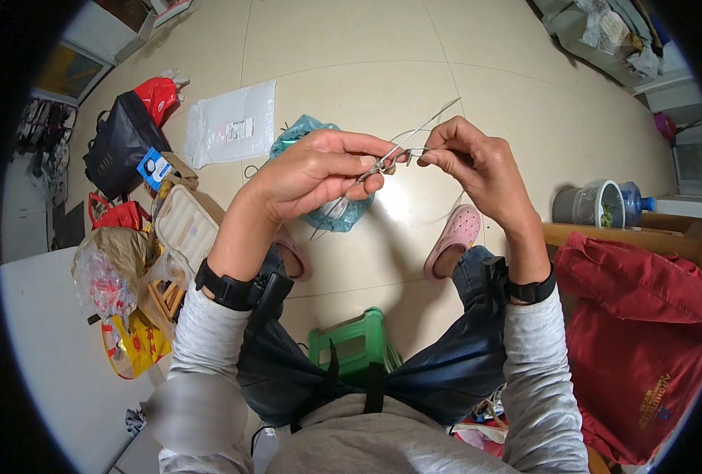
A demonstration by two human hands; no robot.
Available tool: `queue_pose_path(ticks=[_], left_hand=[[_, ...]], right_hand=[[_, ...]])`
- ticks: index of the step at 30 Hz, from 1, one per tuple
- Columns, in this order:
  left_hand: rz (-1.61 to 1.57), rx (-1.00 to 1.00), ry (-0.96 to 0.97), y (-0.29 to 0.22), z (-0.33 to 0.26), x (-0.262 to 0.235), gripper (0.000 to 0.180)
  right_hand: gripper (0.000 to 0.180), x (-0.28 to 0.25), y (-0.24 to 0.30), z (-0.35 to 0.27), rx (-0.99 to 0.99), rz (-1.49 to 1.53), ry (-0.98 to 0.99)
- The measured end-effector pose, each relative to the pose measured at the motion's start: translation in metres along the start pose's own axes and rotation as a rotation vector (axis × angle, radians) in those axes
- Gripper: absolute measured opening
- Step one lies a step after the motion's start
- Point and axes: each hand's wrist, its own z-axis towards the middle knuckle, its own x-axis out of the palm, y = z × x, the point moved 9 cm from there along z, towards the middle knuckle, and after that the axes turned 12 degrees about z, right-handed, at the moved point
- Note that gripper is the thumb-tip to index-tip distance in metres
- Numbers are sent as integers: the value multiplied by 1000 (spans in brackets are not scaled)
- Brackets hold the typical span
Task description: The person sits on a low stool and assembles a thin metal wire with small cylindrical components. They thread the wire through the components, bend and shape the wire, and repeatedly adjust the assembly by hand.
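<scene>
Head view shows the left hand (319,170) pinching thin metal knitting needles (402,146) at chest height over the tiled floor (351,47), while the right hand (473,162) grips a fine pale strand (414,150) at their tips. Judging by that, the work looks barely begun, with no fabric visible yet.

stool: green plastic stool (349,345)
bag: dark red fabric bag (643,332) w/ yellow print
shoe: pink rubber clog (453,237)
floor: beige tiled floor (351,55)
jeans: dark blue denim jeans (461,355)
</scene>
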Motion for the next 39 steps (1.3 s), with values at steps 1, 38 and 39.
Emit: queue_pose_path(ticks=[1, 38, 39], left_hand=[[-22, -9, 23, 1, 0, 0, 37], [545, -18, -287, -21, -24, -31, 19], [539, -23, -287, -21, -24, -31, 19]], right_hand=[[18, -1, 0, 0, -20, -20, 3], [30, 8, -30, -14, 366, 286, 198], [31, 8, -30, -14, 374, 288, 197]])
